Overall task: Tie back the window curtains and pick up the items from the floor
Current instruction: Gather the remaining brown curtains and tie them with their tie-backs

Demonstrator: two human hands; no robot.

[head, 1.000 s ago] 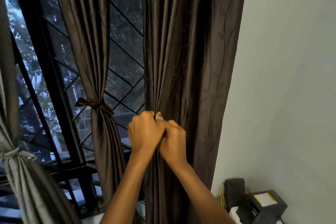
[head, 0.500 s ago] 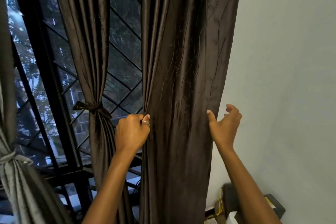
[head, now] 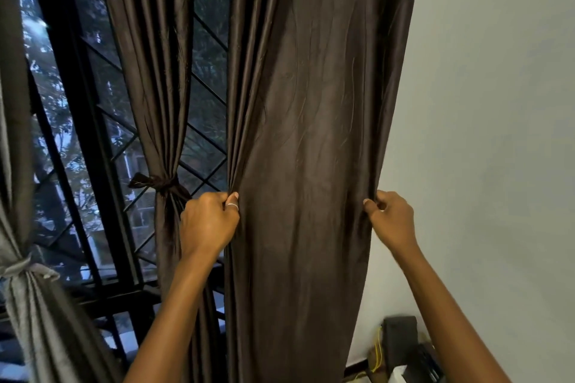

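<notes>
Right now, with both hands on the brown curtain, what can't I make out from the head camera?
- Floor and its items: below the frame edge.
- Curtain tops and rail: cut off at the top.
- A tie-back for the brown curtain: none visible.
- Left hand and right hand fingertips: buried in folds.
- Black devices: partly behind the right forearm.

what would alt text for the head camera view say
Two bare hands grip a dark brown curtain by its edges, the left hand at the window side, the right hand by the wall. Beside it another brown curtain hangs already tied back against the barred window.
</notes>
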